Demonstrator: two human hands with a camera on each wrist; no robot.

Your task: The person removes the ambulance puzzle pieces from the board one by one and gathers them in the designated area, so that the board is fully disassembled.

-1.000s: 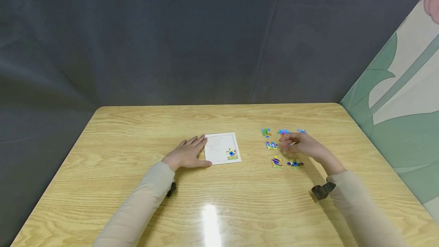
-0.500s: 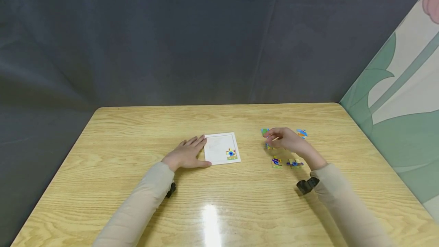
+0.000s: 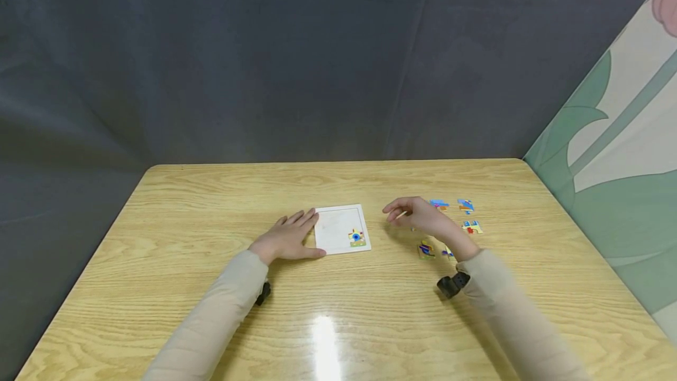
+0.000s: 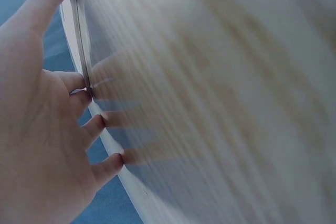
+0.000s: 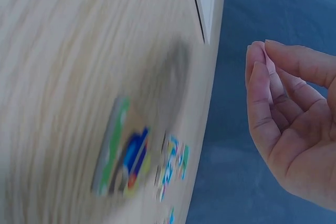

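Note:
My left hand (image 3: pixel 285 240) rests beside a square white puzzle tray (image 3: pixel 333 207). Its thumb and fingertips touch the tray's left edge. One colourful puzzle piece (image 3: pixel 357 238) lies in the tray's lower right corner. Above the table, between the tray and the loose pieces, is my right hand (image 3: pixel 420 219). In the right wrist view, the thumb (image 5: pixel 296 59) meets the fingertips. A pale sliver shows between them; I cannot tell whether it is a puzzle piece. The right hand and wrist hide part of the loose group.
Loose puzzle pieces lie right of the tray: two blue ones at the back (image 3: pixel 439 204) (image 3: pixel 466 206), one with red (image 3: pixel 472 227) at the right, and a green-edged one (image 3: pixel 426 250) nearer the front. A grey cloth (image 3: pixel 338 63) stands behind the wooden table (image 3: pixel 185 204).
My right hand has moved left from above the loose pieces toward the tray, uncovering pieces at the right. My left hand stays on the tray's edge.

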